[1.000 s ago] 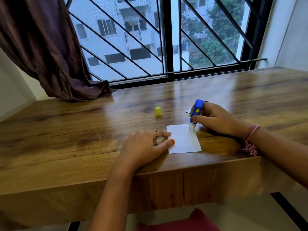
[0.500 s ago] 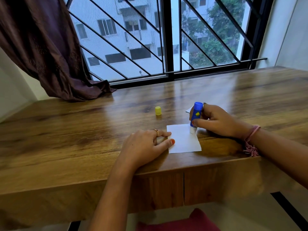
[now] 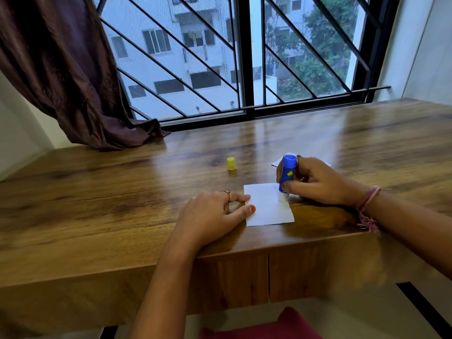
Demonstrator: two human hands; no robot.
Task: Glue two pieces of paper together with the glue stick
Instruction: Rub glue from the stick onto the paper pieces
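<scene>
A small white paper (image 3: 266,207) lies near the front edge of the wooden desk (image 3: 122,196). My left hand (image 3: 212,216) rests flat beside it, fingertips pinning the paper's left edge. My right hand (image 3: 318,182) grips a blue glue stick (image 3: 287,172) held upright, its white tip pressed on the paper's right side. A second white paper (image 3: 277,162) lies behind the glue stick, mostly hidden by my right hand. The yellow cap (image 3: 231,163) stands on the desk to the left of the glue stick.
A dark curtain (image 3: 73,81) drapes onto the desk's back left corner. A barred window (image 3: 244,57) runs along the back edge. A red cushion (image 3: 269,325) shows below the desk.
The glue stick has slid toward me along the paper's right side and stands more upright. My left hand has stayed in place on the paper's edge.
</scene>
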